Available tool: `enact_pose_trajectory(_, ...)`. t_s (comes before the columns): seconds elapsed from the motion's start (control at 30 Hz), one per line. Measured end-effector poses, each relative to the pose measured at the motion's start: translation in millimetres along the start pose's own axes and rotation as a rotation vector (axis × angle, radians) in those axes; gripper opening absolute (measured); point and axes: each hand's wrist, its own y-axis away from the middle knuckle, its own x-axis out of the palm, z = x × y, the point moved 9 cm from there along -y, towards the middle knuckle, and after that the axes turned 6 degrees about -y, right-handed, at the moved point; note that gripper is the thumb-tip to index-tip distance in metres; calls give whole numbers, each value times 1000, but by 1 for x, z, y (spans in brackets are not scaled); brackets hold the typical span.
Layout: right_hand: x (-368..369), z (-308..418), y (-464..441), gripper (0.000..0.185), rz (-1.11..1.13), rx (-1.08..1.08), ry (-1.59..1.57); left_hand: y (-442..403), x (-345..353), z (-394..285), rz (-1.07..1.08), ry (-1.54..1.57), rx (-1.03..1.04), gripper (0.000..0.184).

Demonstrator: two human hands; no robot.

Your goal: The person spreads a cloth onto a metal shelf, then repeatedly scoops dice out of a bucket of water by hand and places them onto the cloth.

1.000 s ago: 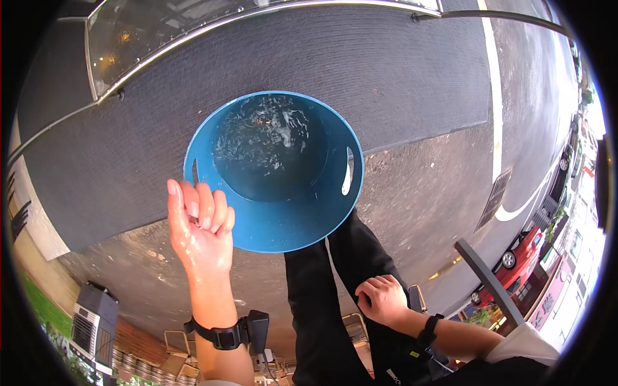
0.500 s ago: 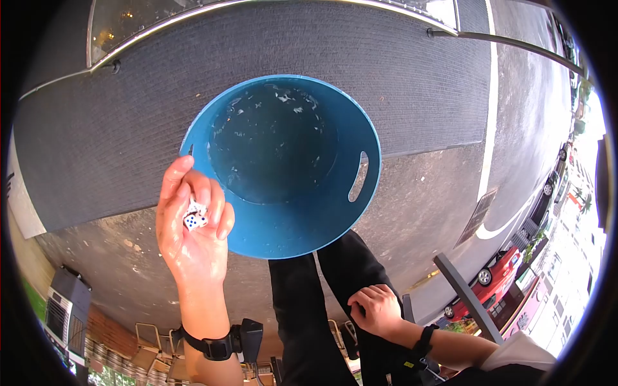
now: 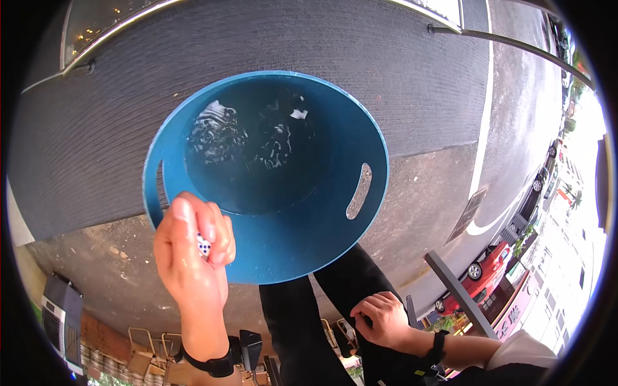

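Observation:
Raised over the near left rim of the blue tub (image 3: 309, 241), my left hand (image 3: 193, 257) is closed around white dice. One die (image 3: 203, 245) with blue dots shows between thumb and fingers; any others are hidden in the fist. Water (image 3: 257, 180) lies in the tub, its surface rippled with bright reflections. My right hand (image 3: 383, 318) rests on my black-trousered thigh, fingers curled in loosely with nothing visible in them. A dark band circles each wrist.
The tub has a slot handle (image 3: 359, 192) at each side. Beneath it are a dark ribbed mat (image 3: 425, 83) and stained concrete (image 3: 116, 257). A grey metal bar (image 3: 460, 293) stands at the right, with a red car (image 3: 489, 267) beyond. Folding chairs (image 3: 141, 360) appear at lower left.
My left hand has curled from a half-open palm into a tighter grip over the dice, moving slightly down. In view the tub sits larger and lower. My right hand stays on the thigh.

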Motion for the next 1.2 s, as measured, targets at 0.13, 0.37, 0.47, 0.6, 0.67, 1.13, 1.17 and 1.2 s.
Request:
enact_pose_trajectory(0.13, -7, -1, -3, 10, 12, 6, -33, 3, 5, 10, -68, -561, 43, 27)
enact_pose_trajectory(0.37, -15, 7, -13, 10, 25, 24, -43, -6, 33, 25, 71, -1201, 148, 14)
enact_pose_trajectory(0.47, -18, 6, -13, 10, 28, 30, -47, -8, 32, 37, 115, -1374, 74, 22)
enact_pose_trajectory(0.6, -19, 7, -12, 11, 20, 37, -58, -3, 43, 50, 236, -1510, 0, 43)
enact_pose_trajectory(0.67, -17, 7, -11, 11, 14, 28, -56, 1, 55, 52, 255, -1551, 81, 53)
enact_pose_trajectory(1.13, 3, -16, 21, 10, -91, -8, -126, 3, 62, 64, 386, 442, -340, 31)
enact_pose_trajectory(1.17, 5, -18, 25, 10, -114, -11, -135, 4, 60, 63, 358, 487, -315, 34)
enact_pose_trajectory(1.2, 9, -20, 28, 9, -128, -10, -141, 7, 62, 61, 372, 576, -306, 35)
